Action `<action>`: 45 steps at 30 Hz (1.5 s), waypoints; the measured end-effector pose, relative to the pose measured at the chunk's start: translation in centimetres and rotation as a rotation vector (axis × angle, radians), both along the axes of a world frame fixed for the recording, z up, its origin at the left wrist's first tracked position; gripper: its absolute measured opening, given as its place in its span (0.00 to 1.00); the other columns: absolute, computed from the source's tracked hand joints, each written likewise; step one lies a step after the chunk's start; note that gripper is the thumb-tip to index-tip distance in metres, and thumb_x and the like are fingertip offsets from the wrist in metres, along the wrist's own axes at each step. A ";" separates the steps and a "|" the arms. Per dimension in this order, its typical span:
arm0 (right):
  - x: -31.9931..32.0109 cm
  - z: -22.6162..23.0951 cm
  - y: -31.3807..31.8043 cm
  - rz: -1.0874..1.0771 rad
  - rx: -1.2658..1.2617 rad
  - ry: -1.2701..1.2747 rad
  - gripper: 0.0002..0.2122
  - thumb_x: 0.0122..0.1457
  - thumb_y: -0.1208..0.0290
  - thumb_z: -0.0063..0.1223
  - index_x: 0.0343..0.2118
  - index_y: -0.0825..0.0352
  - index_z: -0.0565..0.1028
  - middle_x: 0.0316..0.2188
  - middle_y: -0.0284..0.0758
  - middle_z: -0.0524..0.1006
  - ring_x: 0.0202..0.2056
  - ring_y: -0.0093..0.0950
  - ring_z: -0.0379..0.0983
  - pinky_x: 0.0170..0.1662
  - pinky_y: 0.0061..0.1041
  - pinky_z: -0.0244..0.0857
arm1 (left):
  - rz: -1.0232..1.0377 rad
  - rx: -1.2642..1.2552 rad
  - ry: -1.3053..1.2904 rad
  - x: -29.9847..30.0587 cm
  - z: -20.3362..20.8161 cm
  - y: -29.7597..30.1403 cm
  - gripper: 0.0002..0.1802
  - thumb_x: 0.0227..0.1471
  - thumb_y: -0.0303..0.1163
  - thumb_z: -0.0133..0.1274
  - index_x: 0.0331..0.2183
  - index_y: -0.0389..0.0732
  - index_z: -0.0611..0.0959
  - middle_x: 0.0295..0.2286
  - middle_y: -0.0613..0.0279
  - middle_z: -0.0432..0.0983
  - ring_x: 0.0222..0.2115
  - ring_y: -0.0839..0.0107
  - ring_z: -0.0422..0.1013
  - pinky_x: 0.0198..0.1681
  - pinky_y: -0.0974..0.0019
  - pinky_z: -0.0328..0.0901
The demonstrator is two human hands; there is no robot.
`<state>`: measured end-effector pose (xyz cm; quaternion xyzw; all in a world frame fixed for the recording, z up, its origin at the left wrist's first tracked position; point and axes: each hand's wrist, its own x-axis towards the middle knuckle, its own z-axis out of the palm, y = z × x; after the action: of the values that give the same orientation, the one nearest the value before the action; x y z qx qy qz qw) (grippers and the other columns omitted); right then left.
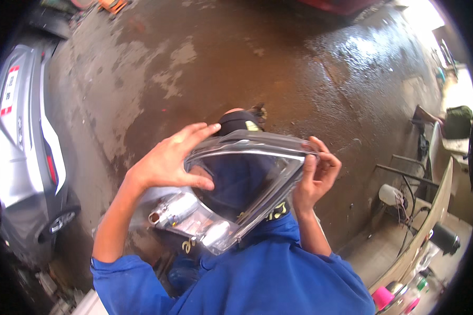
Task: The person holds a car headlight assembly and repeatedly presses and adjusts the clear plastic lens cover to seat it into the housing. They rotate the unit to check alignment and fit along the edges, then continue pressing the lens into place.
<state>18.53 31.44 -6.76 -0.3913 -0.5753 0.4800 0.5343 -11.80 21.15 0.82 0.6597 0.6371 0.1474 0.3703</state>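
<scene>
In front of my blue-clad body I hold a car headlight (pixel 215 231), a clear-edged piece with a wide see-through opening and shiny silver reflector parts at its lower left. My left hand (pixel 168 160) spans its upper left edge, the thumb inside the opening and the fingers stretched along the outer rim. At the upper right corner, my right hand (pixel 315 176) pinches the rim between thumb and curled fingers. Through the opening my dark trousers show. A dark shoe with a pale yellow mark (pixel 242 122) peeks out past the far edge.
A silver car (pixel 23 157) stands at the left. On the right are a metal frame (pixel 407 170), a white container (pixel 390 195), a dark cylinder (pixel 445 239) and a pink item (pixel 383 297). The concrete floor (pixel 236 58) is wet and stained. A red vehicle edge (pixel 341 4) shows at the far side.
</scene>
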 end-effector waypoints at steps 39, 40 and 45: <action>1.4 0.6 0.3 0.254 -0.271 0.071 0.27 0.61 0.71 0.63 0.61 0.67 0.67 0.56 0.37 0.66 0.54 0.28 0.70 0.53 0.30 0.74 | 0.438 0.180 0.211 13.0 3.6 -11.4 0.21 0.42 0.25 0.68 0.43 0.39 0.85 0.41 0.53 0.80 0.40 0.54 0.78 0.48 0.57 0.72; 1.3 0.8 0.2 0.233 -0.259 0.031 0.27 0.61 0.72 0.64 0.62 0.66 0.66 0.56 0.37 0.66 0.52 0.28 0.71 0.53 0.30 0.73 | 0.490 0.147 0.192 13.7 2.9 -13.6 0.22 0.42 0.25 0.68 0.43 0.38 0.85 0.42 0.53 0.79 0.42 0.54 0.77 0.48 0.57 0.71; 0.8 0.2 -0.5 0.153 -0.156 -0.080 0.31 0.61 0.64 0.64 0.64 0.66 0.63 0.55 0.40 0.67 0.52 0.29 0.70 0.55 0.30 0.69 | 0.575 0.052 0.183 18.2 0.0 -18.2 0.30 0.47 0.36 0.68 0.53 0.42 0.82 0.50 0.53 0.77 0.52 0.52 0.72 0.59 0.51 0.64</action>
<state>19.31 30.97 -6.51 -0.4055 -0.5853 0.5467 0.4406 6.36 2.95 0.84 0.4723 0.8244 0.2025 0.2373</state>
